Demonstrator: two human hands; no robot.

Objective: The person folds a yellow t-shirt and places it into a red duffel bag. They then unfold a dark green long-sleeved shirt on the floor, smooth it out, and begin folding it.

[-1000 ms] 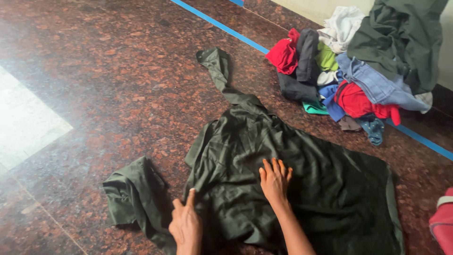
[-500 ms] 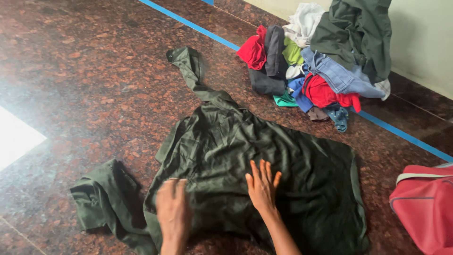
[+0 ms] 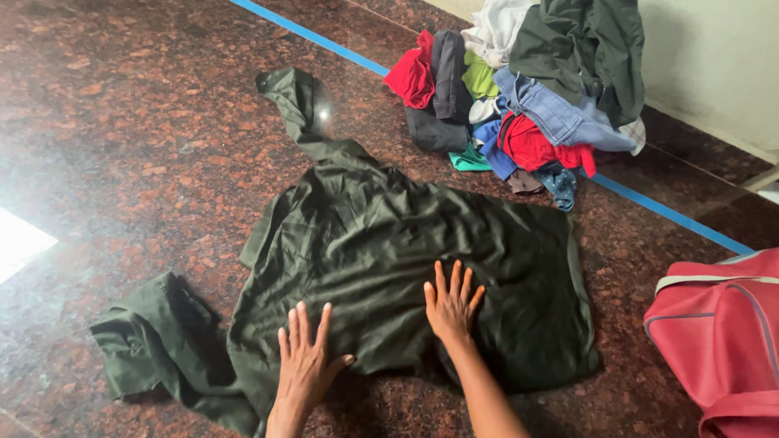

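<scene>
A dark green long-sleeved shirt (image 3: 389, 251) lies spread on the polished brown stone floor. One sleeve stretches up toward the far left, the other is crumpled at the near left. My left hand (image 3: 307, 357) rests flat on the shirt's near part, fingers spread. My right hand (image 3: 450, 302) presses flat on the middle of the shirt, fingers apart. Neither hand holds anything.
A heap of mixed clothes (image 3: 519, 97), red, blue, green and white, is piled against the pale wall at the back right. A blue tape line (image 3: 341, 50) crosses the floor. A red bag (image 3: 722, 341) stands at the right edge.
My left hand has slid to the right and settled flat on the shirt. The view has shifted, so the shirt and pile sit further right and the red bag shows more.
</scene>
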